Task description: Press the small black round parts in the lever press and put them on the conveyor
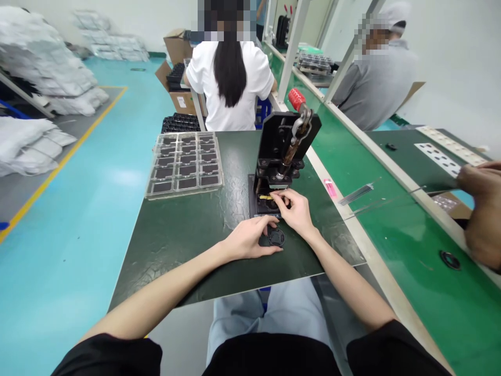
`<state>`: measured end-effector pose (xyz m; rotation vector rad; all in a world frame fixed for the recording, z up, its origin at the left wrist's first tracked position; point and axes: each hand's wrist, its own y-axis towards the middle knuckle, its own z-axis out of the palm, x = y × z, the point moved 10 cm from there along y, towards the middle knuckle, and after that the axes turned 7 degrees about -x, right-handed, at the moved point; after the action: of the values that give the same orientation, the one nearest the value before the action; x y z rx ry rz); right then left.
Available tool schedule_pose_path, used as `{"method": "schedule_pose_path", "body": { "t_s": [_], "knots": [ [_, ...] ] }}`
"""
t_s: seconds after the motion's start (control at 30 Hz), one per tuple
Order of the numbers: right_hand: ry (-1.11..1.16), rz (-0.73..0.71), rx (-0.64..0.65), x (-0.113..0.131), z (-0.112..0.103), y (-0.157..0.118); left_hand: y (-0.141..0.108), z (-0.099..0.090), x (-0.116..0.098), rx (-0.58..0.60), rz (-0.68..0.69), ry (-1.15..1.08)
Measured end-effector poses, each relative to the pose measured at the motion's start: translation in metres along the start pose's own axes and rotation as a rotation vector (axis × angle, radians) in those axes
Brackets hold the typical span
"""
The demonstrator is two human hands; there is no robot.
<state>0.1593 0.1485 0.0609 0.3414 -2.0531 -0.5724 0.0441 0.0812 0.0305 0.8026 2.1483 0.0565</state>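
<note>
A black toggle press point(287, 151) with a red handle stands upright on the dark green table. At its base my right hand point(293, 209) has thumb and fingertips pinched at the end of a small yellow strip point(266, 197). Just in front of the press, my left hand point(252, 237) curves around the left side of a round black part point(276, 237) lying on the table. Its thumb and fingers are apart, with the part between them. Whether the fingertips press on the part is hard to tell.
A clear tray point(186, 164) with dark compartments lies at the table's back left. Right of the table runs a green conveyor point(376, 224) with a pink item point(331, 188), thin strips and a black ring point(450, 259). Another person's hand point(483, 203) is at far right.
</note>
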Motion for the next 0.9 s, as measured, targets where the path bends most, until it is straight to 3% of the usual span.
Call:
{"method": "schedule_pose_path", "body": {
  "t_s": [0.33, 0.53, 0.73, 0.9],
  "knots": [
    [-0.005, 0.031, -0.033, -0.003, -0.002, 0.002, 0.001, -0.001, 0.003, 0.029, 0.000, 0.012],
    [0.202, 0.206, -0.202, -0.012, -0.032, -0.022, 0.001, -0.002, 0.006, 0.009, -0.009, -0.015],
    [0.160, 0.240, 0.098, 0.007, -0.019, -0.077, -0.001, 0.000, 0.012, -0.015, -0.048, -0.045],
    [0.125, 0.228, 0.150, 0.007, -0.016, -0.078, -0.002, 0.002, 0.018, -0.024, -0.078, -0.067]
  ]
}}
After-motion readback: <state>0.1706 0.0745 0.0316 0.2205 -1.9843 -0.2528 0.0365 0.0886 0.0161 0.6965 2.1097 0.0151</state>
